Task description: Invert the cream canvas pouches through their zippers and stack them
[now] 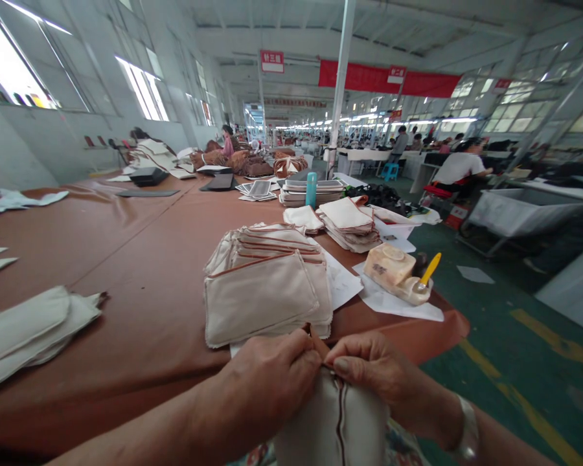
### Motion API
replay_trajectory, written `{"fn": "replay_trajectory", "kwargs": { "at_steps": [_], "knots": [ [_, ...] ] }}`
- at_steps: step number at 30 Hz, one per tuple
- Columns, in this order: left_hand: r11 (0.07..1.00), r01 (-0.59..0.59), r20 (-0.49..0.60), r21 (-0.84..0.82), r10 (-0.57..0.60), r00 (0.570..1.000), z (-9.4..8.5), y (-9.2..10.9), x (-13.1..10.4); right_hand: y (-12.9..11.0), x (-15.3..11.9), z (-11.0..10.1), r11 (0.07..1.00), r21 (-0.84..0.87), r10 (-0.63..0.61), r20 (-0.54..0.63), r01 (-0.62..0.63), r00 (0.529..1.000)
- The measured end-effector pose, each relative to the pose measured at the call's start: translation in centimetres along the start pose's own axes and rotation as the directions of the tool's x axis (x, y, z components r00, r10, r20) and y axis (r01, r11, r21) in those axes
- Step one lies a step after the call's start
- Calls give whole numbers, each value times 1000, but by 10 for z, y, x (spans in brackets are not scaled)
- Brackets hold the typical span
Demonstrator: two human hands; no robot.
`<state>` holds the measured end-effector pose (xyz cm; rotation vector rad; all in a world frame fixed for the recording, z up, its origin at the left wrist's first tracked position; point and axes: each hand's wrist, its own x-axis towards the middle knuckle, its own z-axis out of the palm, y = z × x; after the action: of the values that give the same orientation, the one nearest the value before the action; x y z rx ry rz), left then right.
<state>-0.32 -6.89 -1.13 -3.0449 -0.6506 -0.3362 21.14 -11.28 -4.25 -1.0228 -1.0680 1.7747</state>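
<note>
Close to my body, a cream fabric piece (364, 421) hangs down with a dark brown zipper (341, 421) running along its middle. My left hand (272, 382) is closed, pinching the brown edging at the top of this piece. On the other side of the zipper's upper end, my right hand (388, 378) pinches the same brown edge between thumb and forefinger. The fingertips of both hands nearly meet. Just beyond them lies a pile of cream fabric pieces with brown edging (260, 298), resting partly on white paper (337, 275).
A brown-covered table (140, 278) stretches ahead. A beige plastic container (388, 265) with a yellow-handled brush (430, 270) stands at the right edge. Behind are more fabric stacks (347, 217) and a turquoise bottle (311, 189). At right, a person (459, 169) sits near a cart (525, 210).
</note>
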Motion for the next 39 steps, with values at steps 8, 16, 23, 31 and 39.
{"fn": "replay_trajectory", "kwargs": {
  "at_steps": [8,16,23,31,39],
  "knots": [
    [983,-28,110,180,9,994,-3,14,3,8,5,2,998,63,4,20,-5,1000],
    [999,14,8,51,-14,1000,14,9,3,-4,-5,-6,788,-560,-195,169,257,966],
    [970,-242,-81,24,243,967,16,-1,-5,-4,-2,-14,720,-657,-146,173,225,974],
    [777,-86,-144,-624,-6,990,-2,-6,1,-13,-7,-7,734,-618,-194,209,283,959],
    [366,336,348,-868,-33,937,-2,-5,15,-18,-10,-2,688,-680,-149,210,254,966]
  ]
}}
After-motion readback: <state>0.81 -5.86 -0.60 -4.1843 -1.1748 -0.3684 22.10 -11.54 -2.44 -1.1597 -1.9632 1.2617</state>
